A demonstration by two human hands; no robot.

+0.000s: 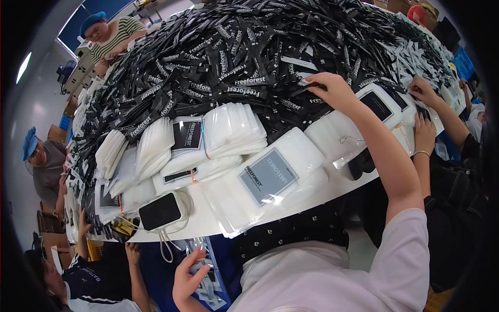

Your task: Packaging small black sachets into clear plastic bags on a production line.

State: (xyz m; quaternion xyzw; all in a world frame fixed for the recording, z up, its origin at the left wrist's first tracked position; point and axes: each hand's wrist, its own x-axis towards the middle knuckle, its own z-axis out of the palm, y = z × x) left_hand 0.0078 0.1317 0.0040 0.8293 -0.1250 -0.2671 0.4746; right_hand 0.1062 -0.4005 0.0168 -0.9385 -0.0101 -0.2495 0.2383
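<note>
My right hand (pixel 329 91) reaches into a wide heap of slim black sachets (pixel 237 62) with white lettering. Its thumb and fingers pinch a sachet with a pale end (pixel 303 80). Low and to the left, my left hand (pixel 191 277) has its fingers apart and holds nothing. It hangs off the table's near edge, over a blue bin (pixel 228 257) with filled clear packets (pixel 208 290) inside. Directly before me lies a stack of clear plastic pouches (pixel 269 175) with a dark printed panel. Banded bundles of similar pouches (pixel 230 128) sit at its left.
A smartphone (pixel 160 212) with a cable rests near the white table's edge (pixel 206 230). More pouches (pixel 374 101) lie at the right, beside a co-worker's hands (pixel 425 93). Another worker (pixel 97 280) sits close on the left. Pale sachets (pixel 413 58) show at the far right.
</note>
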